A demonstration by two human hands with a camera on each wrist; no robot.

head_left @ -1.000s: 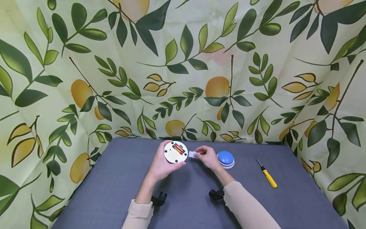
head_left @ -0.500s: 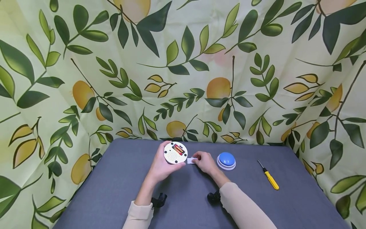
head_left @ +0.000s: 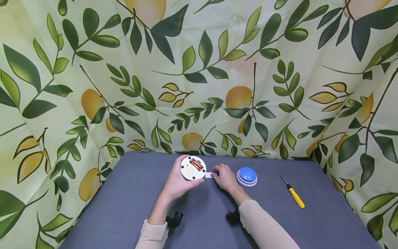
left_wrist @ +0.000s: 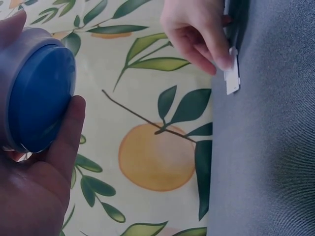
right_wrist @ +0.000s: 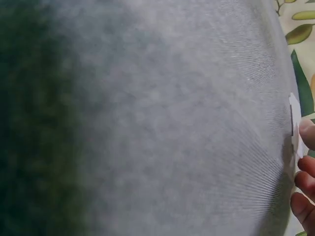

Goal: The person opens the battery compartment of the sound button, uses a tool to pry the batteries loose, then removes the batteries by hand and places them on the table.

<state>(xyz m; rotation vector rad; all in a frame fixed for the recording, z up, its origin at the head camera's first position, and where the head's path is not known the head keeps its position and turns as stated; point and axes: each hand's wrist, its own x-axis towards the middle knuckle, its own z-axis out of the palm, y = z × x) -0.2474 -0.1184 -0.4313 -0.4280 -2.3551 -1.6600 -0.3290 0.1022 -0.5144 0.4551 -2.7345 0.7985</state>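
Your right hand [head_left: 224, 177] is sitting lower in the head view than a second ago, pinching a small, flat, white plastic cover [head_left: 210, 175] just right of the round, white plastic device [head_left: 188, 173] your left hand [head_left: 178, 181] is gripping, its red-and-black batteries [head_left: 196, 164] showing. Left-wrist view: the device's glossy blue dome [left_wrist: 42, 98] is facing you. Right-wrist view: the cover is showing at your partly cropped fingertips [right_wrist: 305, 184].

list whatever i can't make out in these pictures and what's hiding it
Head: lettering on the batteries; too small to read.
Head: one end of the white piece; hidden by the right hand.
Left wrist: underside of the held button; turned away from the camera.
Right wrist: most of the right hand; cut off by the right edge.
Right wrist: dark patch at left; too blurred to identify.
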